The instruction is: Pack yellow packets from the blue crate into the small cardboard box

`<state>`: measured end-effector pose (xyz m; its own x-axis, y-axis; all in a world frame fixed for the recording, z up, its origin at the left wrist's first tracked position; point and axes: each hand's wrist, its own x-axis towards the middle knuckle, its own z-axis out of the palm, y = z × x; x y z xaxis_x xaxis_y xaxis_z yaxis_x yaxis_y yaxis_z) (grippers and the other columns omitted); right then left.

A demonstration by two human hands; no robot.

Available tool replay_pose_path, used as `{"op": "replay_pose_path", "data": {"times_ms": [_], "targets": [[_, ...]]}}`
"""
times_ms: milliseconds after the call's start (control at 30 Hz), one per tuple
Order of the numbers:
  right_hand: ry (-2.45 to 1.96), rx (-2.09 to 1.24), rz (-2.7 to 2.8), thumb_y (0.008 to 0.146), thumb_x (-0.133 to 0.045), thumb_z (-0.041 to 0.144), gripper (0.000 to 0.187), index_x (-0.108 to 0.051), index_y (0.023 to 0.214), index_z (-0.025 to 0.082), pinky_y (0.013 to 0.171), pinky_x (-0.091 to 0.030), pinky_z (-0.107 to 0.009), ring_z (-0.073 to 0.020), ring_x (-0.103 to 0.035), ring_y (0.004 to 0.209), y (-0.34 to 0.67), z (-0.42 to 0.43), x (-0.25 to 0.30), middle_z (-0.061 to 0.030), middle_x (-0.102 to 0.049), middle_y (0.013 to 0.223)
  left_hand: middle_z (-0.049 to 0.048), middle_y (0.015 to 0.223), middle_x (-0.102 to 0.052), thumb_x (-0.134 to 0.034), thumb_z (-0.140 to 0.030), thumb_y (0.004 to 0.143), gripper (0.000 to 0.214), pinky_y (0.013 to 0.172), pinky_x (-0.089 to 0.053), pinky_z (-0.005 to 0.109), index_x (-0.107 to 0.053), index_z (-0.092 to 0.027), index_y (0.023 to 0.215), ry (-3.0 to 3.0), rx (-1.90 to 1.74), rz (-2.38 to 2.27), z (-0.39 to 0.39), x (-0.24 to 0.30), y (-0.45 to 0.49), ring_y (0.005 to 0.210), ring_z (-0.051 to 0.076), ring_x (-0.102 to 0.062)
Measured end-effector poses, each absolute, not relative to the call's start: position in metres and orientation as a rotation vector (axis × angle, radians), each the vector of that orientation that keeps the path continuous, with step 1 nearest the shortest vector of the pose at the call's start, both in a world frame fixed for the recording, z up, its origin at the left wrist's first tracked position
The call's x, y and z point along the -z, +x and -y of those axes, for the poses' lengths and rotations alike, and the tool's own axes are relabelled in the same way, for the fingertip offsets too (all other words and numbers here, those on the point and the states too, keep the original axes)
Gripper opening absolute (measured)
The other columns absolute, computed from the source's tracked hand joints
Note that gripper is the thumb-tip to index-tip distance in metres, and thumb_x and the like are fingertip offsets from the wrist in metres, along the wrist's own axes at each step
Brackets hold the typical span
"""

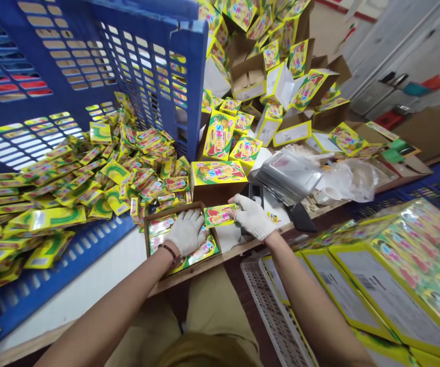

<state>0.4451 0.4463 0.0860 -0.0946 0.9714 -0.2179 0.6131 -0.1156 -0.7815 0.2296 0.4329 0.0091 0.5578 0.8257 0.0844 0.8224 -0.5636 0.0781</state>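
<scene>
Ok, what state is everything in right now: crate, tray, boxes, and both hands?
blue crate: tipped on its side, loose packs spilled out of it.
cardboard tray: open, partly filled.
left hand: gloved, flat on the tray's contents.
right hand: gloved, fingers pinching one pack.
display box: closed, behind the tray.
piled boxes: flaps open.

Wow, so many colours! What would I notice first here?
First, the heap of little yellow-and-green packets spilling from the big blue crate tipped on its side at the left. To its right, at top centre, a jumble of open yellow boxes is piled high. In the middle are two white-gloved hands: the right hand pinches one packet, and the left hand rests on packets in a small brown box.
</scene>
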Motion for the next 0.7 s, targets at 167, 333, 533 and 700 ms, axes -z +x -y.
{"op": "replay_pose_path", "data": {"times_ms": [167,333,533,700], "targets": [[-1.777,-0.774,1.87,0.082,-0.059,0.025,0.024,-0.058,0.106,0.022,0.073,-0.044,-0.027,-0.0161,-0.059,0.081,0.419,-0.45,-0.083,-0.0011,-0.064,0.089,0.0182,0.124,-0.062,-0.054,-0.04,0.089,0.038,0.108,-0.032,0.055,-0.066,-0.013,0.112,2.696,-0.185,-1.602,-0.402,-0.026,0.218,0.121,0.035,-0.05],[-1.869,-0.659,2.044,0.086,-0.057,0.032,0.033,-0.054,0.119,0.027,0.072,-0.043,-0.03,-0.0213,-0.063,0.083,0.37,-0.459,-0.069,-0.0039,-0.068,0.097,0.0155,0.118,-0.065,-0.054,-0.029,0.09,0.028,0.102,-0.042,0.048,-0.068,-0.012,0.108,2.542,-0.079,-1.637,-0.375,-0.029,0.202,0.117,0.032,-0.054],[-1.798,-0.46,2.462,0.089,-0.054,0.03,0.02,-0.066,0.103,0.022,0.082,-0.046,-0.034,-0.0262,-0.06,0.103,0.349,-0.475,-0.06,-0.0104,-0.065,0.111,0.0111,0.103,-0.068,-0.048,-0.026,0.092,0.022,0.084,-0.049,0.042,-0.067,-0.016,0.094,2.453,-0.065,-1.65,-0.379,-0.036,0.205,0.097,0.027,-0.062],[-1.679,-0.598,2.123,0.091,-0.048,0.02,0.039,-0.058,0.128,0.015,0.1,-0.043,-0.03,-0.0208,-0.053,0.119,0.377,-0.467,-0.042,-0.0129,-0.058,0.13,0.0142,0.132,-0.059,-0.046,-0.024,0.092,0.033,0.105,-0.04,0.043,-0.062,-0.013,0.119,2.654,-0.33,-1.512,-0.408,-0.033,0.218,0.123,0.029,-0.05]]}}
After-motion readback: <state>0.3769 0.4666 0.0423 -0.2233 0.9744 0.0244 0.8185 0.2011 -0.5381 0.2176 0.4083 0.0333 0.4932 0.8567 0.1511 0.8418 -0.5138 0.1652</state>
